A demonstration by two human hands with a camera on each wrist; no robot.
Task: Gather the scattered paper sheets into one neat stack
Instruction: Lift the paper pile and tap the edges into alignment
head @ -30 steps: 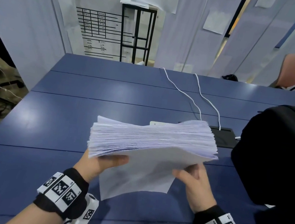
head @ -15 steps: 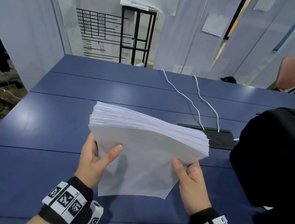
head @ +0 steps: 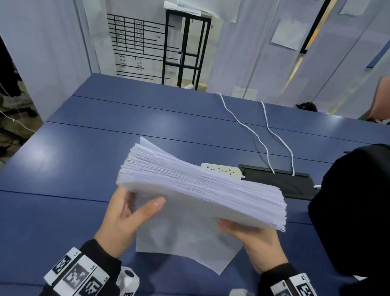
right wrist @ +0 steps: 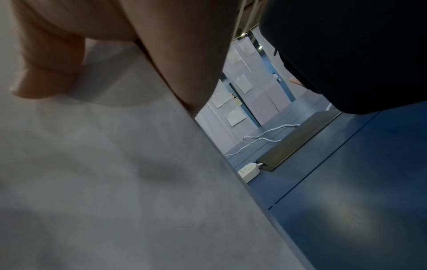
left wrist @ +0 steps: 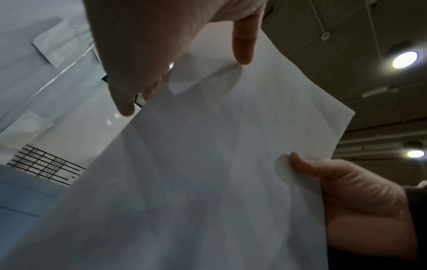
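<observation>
Thick paper stack [head: 203,190] held up off the blue table [head: 88,163], in front of the person, between both hands; top edges fanned and uneven, far-left corner sheets sticking up, so not yet squared; left hand [head: 125,216] at the stack's near-left corner, thumb laid against the front sheet, fingers loosely spread behind it, more a steadying touch than a clamp; right hand [head: 253,242] under the near-right edge, thumb pressed on the face of the paper and fingers behind, pinching the stack and likely taking most of the weight; probably heavy as a block but floppy, front sheet sags below the hands, sheets slide on each other, so a one-sided grip could let it splay or spill; best hold looks like both short sides, palms flat, then tap the long edge on the table to align; edges crease easily; table is smooth and hard, seamed in panels, good for tapping; white power strip [head: 222,170] and black cable tray [head: 278,181] with two white cables [head: 255,134] just behind the stack; big black bag [head: 371,211] close on the right, limits elbow room; pale partition walls [head: 42,19] and a black metal frame [head: 183,50] beyond the table.
</observation>
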